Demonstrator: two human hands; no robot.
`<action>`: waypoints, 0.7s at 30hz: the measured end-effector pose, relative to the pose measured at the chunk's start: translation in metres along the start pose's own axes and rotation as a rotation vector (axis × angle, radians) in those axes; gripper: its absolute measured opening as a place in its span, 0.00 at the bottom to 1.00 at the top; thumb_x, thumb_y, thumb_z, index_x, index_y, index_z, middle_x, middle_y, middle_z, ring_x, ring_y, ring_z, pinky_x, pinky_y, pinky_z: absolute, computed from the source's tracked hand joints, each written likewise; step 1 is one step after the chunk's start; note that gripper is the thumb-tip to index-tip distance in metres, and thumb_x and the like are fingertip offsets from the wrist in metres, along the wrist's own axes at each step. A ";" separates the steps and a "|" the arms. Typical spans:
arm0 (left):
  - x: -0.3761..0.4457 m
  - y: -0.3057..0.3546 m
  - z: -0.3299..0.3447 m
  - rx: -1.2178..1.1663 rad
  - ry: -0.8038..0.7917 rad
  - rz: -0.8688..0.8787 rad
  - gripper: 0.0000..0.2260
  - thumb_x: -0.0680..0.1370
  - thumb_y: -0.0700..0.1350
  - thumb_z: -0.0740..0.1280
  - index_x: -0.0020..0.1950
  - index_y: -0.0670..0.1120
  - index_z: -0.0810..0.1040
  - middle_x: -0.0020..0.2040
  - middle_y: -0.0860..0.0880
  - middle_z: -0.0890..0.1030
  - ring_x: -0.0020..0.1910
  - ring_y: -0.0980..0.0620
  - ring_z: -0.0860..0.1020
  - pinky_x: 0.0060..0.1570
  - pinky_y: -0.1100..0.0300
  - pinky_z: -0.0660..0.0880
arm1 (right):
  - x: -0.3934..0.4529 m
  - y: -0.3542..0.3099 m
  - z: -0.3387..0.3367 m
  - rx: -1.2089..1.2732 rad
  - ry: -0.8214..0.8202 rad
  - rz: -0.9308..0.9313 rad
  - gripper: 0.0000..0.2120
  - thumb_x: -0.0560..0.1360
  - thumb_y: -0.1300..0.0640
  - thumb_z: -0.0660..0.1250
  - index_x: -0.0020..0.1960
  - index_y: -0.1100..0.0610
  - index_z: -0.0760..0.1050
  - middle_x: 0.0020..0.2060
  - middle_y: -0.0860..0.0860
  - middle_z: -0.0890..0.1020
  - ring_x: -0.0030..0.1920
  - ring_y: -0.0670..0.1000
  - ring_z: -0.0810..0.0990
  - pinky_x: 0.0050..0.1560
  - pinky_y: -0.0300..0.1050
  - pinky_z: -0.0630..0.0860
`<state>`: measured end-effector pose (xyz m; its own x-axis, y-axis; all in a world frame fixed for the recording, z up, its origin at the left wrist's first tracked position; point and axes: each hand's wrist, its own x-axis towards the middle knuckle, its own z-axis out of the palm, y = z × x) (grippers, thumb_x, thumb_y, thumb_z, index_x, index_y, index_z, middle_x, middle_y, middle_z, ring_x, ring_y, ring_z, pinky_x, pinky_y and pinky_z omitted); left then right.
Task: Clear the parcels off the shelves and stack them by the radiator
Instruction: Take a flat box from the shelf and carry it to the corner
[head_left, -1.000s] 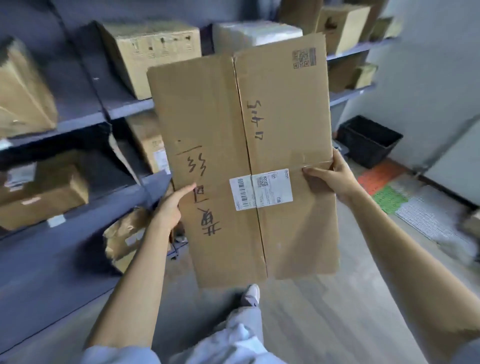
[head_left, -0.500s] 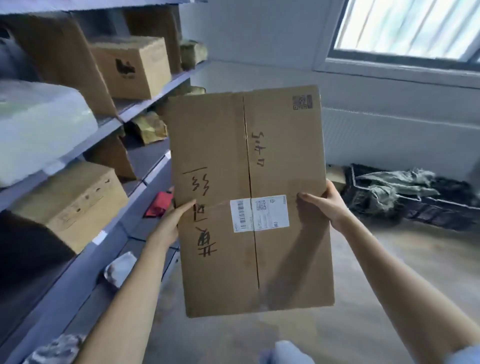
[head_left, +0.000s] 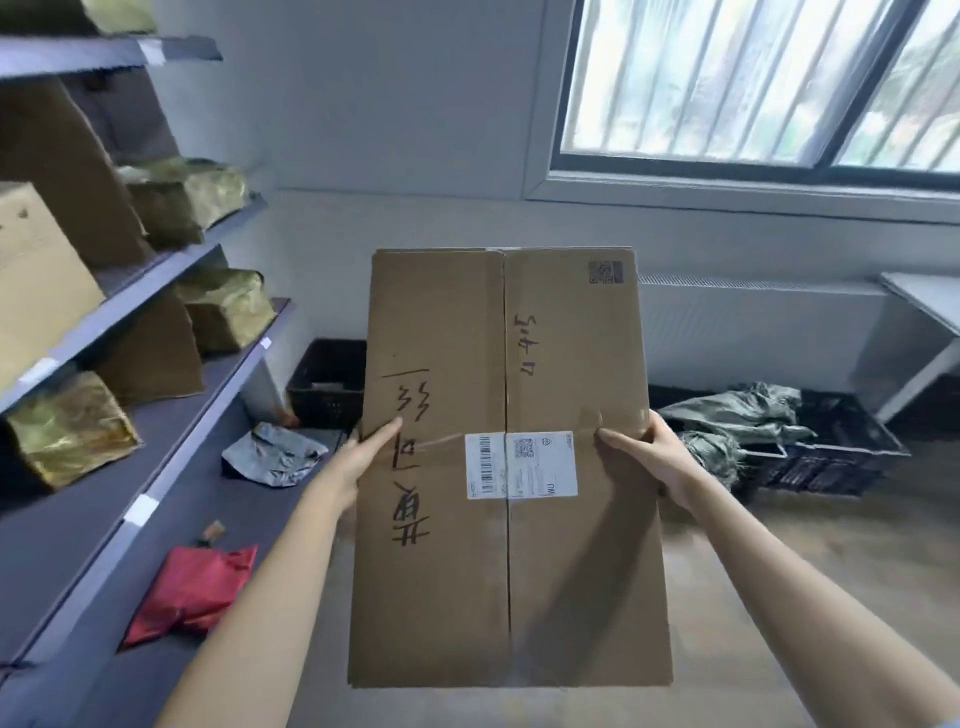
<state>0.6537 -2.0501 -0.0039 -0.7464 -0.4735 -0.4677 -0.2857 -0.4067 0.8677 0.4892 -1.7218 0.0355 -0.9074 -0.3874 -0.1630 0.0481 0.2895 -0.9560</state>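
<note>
Carrying a big cardboard box out in front, one hand on each side edge about halfway up. The left hand has its thumb laid across the front face with the rest of the fingers wrapped round behind, and the right hand mirrors it on the other edge, thumb on the front, fingers hidden at the back. So both are clamped on the box, pinching it from the sides. Makes sense for something this wide and flat-faced: a grip on opposite edges stops it twisting, and it hangs upright with the shipping label facing the person.

It's in mid-air, clear of the shelves on the left and pointed toward the white radiator under the window. I'd guess this is the carry leg of the job, with the set-down by the radiator to come.

Plenty left on the shelves: gold-wrapped parcels, a brown box, a grey bag and a red bag on the lower shelf. Down by the wall there's a black crate and another crate with greenish bags piled in it, so the landing spot probably needs picking with care.
</note>
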 end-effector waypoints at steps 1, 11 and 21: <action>0.023 0.015 0.004 0.011 0.001 0.016 0.35 0.70 0.56 0.72 0.73 0.49 0.63 0.65 0.46 0.75 0.57 0.46 0.76 0.57 0.49 0.75 | 0.025 -0.009 0.000 0.000 -0.002 -0.008 0.25 0.68 0.54 0.75 0.62 0.54 0.71 0.52 0.48 0.82 0.48 0.43 0.81 0.44 0.35 0.77; 0.247 0.108 0.063 0.042 -0.065 -0.008 0.45 0.56 0.62 0.76 0.71 0.51 0.68 0.61 0.47 0.79 0.58 0.46 0.77 0.61 0.46 0.73 | 0.262 -0.049 -0.007 0.079 -0.073 -0.033 0.19 0.73 0.49 0.69 0.62 0.52 0.73 0.57 0.52 0.82 0.55 0.48 0.81 0.53 0.43 0.78; 0.512 0.138 0.155 0.029 -0.021 -0.140 0.53 0.49 0.65 0.78 0.72 0.53 0.66 0.65 0.49 0.76 0.64 0.45 0.74 0.65 0.43 0.70 | 0.528 -0.010 -0.032 0.151 0.052 0.227 0.18 0.76 0.45 0.64 0.64 0.50 0.71 0.59 0.49 0.79 0.58 0.50 0.79 0.57 0.49 0.77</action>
<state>0.1392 -2.2280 -0.0972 -0.7100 -0.3975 -0.5813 -0.4052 -0.4445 0.7989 -0.0038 -1.9018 -0.0330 -0.8865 -0.2808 -0.3679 0.3105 0.2285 -0.9227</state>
